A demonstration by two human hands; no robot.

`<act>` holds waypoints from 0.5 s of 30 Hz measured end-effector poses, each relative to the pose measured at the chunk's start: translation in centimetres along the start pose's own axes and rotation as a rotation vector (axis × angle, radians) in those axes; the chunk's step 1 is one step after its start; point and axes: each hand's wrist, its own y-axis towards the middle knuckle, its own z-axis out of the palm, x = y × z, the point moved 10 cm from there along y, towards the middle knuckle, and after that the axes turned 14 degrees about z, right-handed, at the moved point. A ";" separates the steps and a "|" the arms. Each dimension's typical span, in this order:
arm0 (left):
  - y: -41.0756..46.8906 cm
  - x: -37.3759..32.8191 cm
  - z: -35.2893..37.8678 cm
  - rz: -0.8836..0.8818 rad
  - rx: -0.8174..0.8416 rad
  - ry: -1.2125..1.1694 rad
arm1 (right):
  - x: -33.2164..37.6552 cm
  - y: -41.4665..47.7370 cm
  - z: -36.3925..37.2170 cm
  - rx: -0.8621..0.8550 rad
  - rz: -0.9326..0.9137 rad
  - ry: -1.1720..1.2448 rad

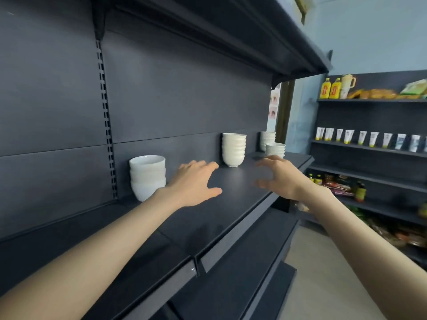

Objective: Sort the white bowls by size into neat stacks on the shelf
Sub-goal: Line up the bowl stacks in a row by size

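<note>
White bowls stand in stacks on a dark shelf [233,202]. A stack of three wide bowls [147,175] sits at the left by the back panel. A taller stack of several smaller bowls [233,148] stands in the middle. Further right a tall stack [266,138] stands behind a short stack [276,149]. My left hand [196,183] hovers over the shelf between the left and middle stacks, fingers spread, holding nothing. My right hand [277,177] hovers in front of the short stack, fingers loosely spread and blurred, empty.
An upper shelf [231,31] overhangs the bowls. Lower shelves [242,285] jut out beneath. To the right, another rack [369,148] carries oil bottles, tubes and packets. A pale floor [323,285] lies between the racks.
</note>
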 end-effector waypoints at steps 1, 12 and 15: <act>1.8 0.0 0.6 0.006 0.004 0.001 | -1.0 1.4 0.0 -0.002 0.007 0.002; 18.7 1.1 10.0 -0.079 0.029 0.063 | -11.9 18.5 3.1 0.017 -0.076 0.039; 22.3 1.8 12.2 -0.150 0.051 0.071 | -13.6 23.1 4.4 0.075 -0.134 0.024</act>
